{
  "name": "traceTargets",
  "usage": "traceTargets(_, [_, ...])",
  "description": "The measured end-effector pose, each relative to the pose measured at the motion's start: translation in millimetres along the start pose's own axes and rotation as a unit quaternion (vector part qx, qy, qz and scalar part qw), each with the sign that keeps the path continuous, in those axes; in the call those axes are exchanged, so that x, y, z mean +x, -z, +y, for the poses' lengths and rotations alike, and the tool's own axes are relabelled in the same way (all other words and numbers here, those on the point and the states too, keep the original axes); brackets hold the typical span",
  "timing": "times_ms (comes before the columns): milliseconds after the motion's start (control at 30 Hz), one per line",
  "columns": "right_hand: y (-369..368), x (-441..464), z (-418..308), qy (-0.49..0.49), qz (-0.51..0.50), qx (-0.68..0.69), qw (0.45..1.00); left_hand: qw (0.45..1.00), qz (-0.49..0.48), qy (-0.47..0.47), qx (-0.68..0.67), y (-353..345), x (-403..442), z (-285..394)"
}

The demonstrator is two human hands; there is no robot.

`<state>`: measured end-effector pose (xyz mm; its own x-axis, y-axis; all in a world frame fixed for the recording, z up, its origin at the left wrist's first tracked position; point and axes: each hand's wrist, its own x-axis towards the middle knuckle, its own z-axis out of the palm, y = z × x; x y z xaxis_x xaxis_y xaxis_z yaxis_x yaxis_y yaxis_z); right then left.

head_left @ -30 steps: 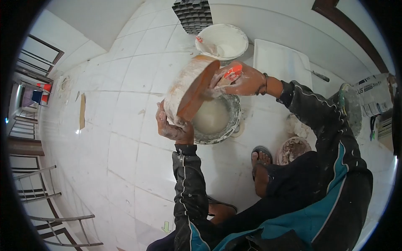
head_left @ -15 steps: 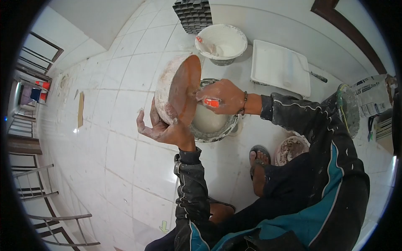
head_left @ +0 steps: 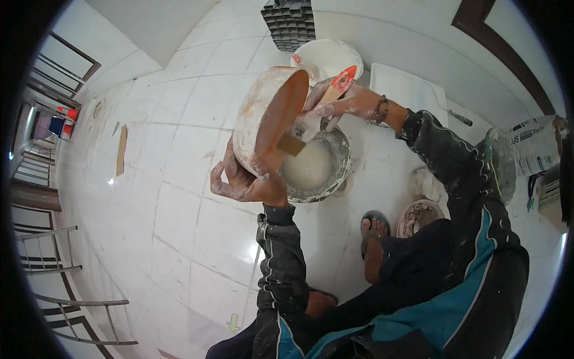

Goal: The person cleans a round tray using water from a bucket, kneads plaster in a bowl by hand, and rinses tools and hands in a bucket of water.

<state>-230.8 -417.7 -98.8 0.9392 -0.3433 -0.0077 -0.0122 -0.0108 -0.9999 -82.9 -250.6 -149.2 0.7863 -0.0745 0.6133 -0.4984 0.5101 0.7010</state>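
My left hand (head_left: 248,179) grips an orange basin (head_left: 263,113), its outside coated in whitish residue. The basin is tipped on its side, its mouth facing right. In my right hand (head_left: 353,102) is a paintbrush (head_left: 291,144) with a red-tipped handle, bristles pointing down to the left at the basin's lower inner edge. Directly below stands a dark bucket (head_left: 345,157) with a paint-smeared rim and milky white liquid (head_left: 308,167) inside. Basin and brush partly cover the bucket's far side.
Behind are a white tub (head_left: 338,54), a stack of grey pieces (head_left: 289,25) and a white tray (head_left: 412,87), partly hidden by my right arm. A small dirty bucket (head_left: 420,216) stands beside my foot (head_left: 375,230). A cardboard strip (head_left: 122,149) lies on the tiles.
The paintbrush has turned: its red handle end now points up and its bristles show beneath my right hand. My right hand has risen slightly to the right; the basin stays tilted in my left.
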Motion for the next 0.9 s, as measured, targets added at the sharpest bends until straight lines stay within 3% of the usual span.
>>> traceTargets(67, [1,2,-9,0.082,0.053,-0.188,0.977,1.000,-0.001,0.000,0.006,5,2,-5])
traceTargets(100, [2,7,-3,0.081,0.052,-0.188,0.977,1.000,-0.005,0.003,0.013,6,2,-4])
traceTargets(133, [5,15,9,0.235,0.053,-0.317,0.918,1.000,-0.006,0.004,0.014,6,1,-4])
traceTargets(167, [2,20,12,0.378,0.051,-0.432,0.817,0.999,-0.011,0.020,0.024,5,1,0])
traceTargets(300, [-32,9,21,0.272,0.054,-0.596,0.754,0.998,-0.012,0.031,0.050,-6,-1,9])
traceTargets(333, [-37,8,26,0.272,0.054,-0.596,0.754,0.998,-0.011,0.031,0.050,-6,0,12])
traceTargets(400, [-43,8,34,0.223,0.032,-0.514,0.828,0.996,-0.009,0.081,0.047,-7,2,17])
traceTargets(533, [-56,14,37,0.150,0.007,-0.422,0.894,0.996,0.009,0.086,0.034,-5,2,20])
traceTargets(600, [-54,23,47,0.255,0.065,-0.297,0.918,0.999,0.008,0.036,0.034,-6,3,21])
traceTargets(633, [-46,25,44,0.255,0.066,-0.296,0.918,0.999,0.007,0.037,0.034,-6,3,20])
traceTargets(700, [-25,25,32,0.396,0.008,-0.585,0.708,1.000,0.006,0.022,-0.008,-7,3,17])
traceTargets(733, [-22,21,28,0.395,0.010,-0.586,0.707,1.000,0.004,0.023,-0.010,-6,2,12])
traceTargets(767, [-21,18,24,0.182,0.002,-0.261,0.948,1.000,-0.012,-0.009,-0.009,-5,1,5])
traceTargets(800, [-19,16,21,-0.068,-0.006,0.119,0.991,0.999,-0.027,-0.041,-0.007,-3,0,-2])
traceTargets(867, [-11,13,28,-0.024,-0.004,0.139,0.990,0.999,-0.034,-0.040,0.004,2,-3,-11])
traceTargets(900, [-7,11,30,-0.018,0.011,0.063,0.998,0.998,-0.041,-0.038,0.017,5,-4,-15])
